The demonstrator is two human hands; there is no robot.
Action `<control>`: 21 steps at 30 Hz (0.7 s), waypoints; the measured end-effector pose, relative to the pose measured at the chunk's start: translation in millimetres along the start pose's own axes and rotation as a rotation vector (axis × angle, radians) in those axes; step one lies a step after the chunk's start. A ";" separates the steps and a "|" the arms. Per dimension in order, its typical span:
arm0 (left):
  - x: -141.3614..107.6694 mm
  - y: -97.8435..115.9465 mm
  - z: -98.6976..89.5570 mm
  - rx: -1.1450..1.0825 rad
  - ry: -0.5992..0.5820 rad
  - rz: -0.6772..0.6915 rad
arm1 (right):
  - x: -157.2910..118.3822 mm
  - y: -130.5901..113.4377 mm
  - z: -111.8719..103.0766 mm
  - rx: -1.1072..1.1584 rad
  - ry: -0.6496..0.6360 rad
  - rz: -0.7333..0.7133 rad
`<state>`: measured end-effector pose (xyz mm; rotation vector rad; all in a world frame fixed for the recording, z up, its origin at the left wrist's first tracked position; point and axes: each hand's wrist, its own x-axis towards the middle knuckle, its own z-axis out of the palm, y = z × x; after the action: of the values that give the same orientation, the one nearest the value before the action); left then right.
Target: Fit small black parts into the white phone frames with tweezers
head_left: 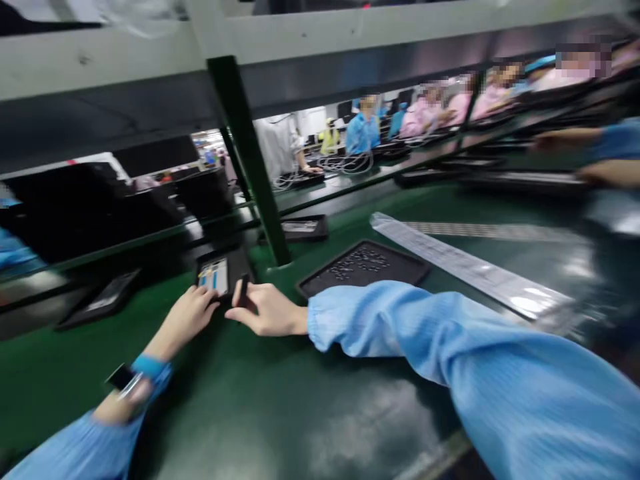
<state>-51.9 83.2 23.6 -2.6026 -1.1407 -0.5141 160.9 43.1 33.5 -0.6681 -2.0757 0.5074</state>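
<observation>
A small black tray (pixel 239 261) lies on the green work surface ahead of me, holding a pale flat part with blue and yellow strips (pixel 214 277). My left hand (pixel 193 313) has its fingers closed on the tray's near left edge. Just right of it, my right hand (pixel 267 310) is bent, with a short black piece (pixel 243 289) upright at its fingertips. Its thumb points left, beneath that piece. Blur hides what the black piece is. Beyond my right forearm lies a dark flat tray (pixel 367 263) with many tiny parts scattered on it.
A green post (pixel 255 167) rises behind the trays, under an overhead shelf (pixel 320 40). Long clear plastic strips (pixel 465 267) lie to the right. More black trays (pixel 103 300) stand along the line. Another person's hands (pixel 600 170) are at the far right.
</observation>
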 end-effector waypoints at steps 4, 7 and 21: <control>33.4 -38.3 32.8 0.141 -0.020 -0.270 | -8.0 21.1 9.2 0.024 0.026 -0.075; 46.9 -57.6 55.8 0.163 0.032 -0.413 | -12.3 31.6 13.0 0.005 0.004 -0.116; 131.0 -23.1 121.8 0.067 0.086 -0.318 | -15.5 36.9 20.0 -0.013 -0.016 -0.131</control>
<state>39.9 228.8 -30.3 -2.3293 -1.5232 -0.6321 161.5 59.8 -8.0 -0.5330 -2.1227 0.4263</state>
